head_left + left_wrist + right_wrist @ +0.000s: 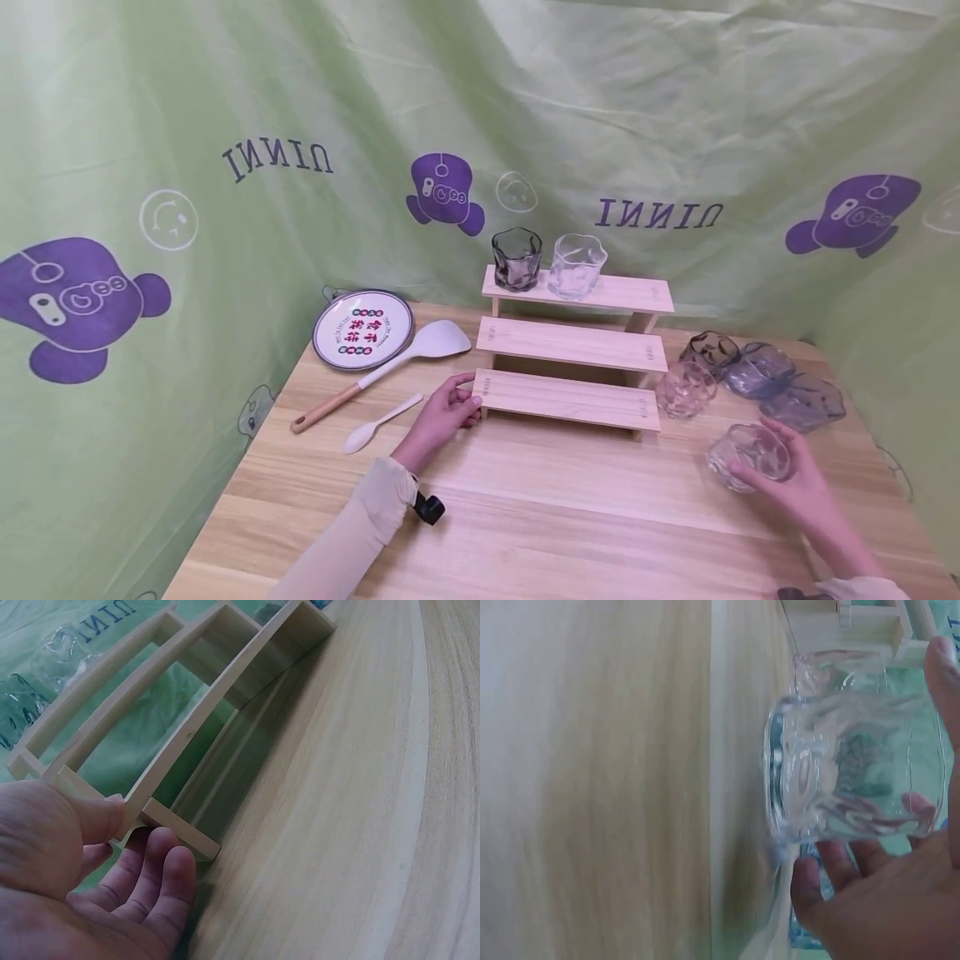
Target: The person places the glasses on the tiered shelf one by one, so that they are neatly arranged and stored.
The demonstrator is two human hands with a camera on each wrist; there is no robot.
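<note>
My left hand [442, 415] is at the left end of a three-step wooden display stand [570, 400]. In the left wrist view its thumb lies against the lowest board, with the curled fingers [176, 874] below by the stand's leg. At the right, my right hand [798, 483] holds a clear wavy glass [738, 458] between thumb and fingers. The right wrist view shows this glass [840, 769] upright, its base close over the tabletop. On the top step stand a dark grey glass [516, 260] and another clear glass [576, 268].
Right of the stand are a pink glass [686, 390], a dark brown glass [711, 354] and two bluish glasses [759, 371]. To the left lie a white plate [337, 337], a wood-handled spatula [438, 340] and a white spoon [363, 435]. Green printed cloth [300, 225] hangs behind the table.
</note>
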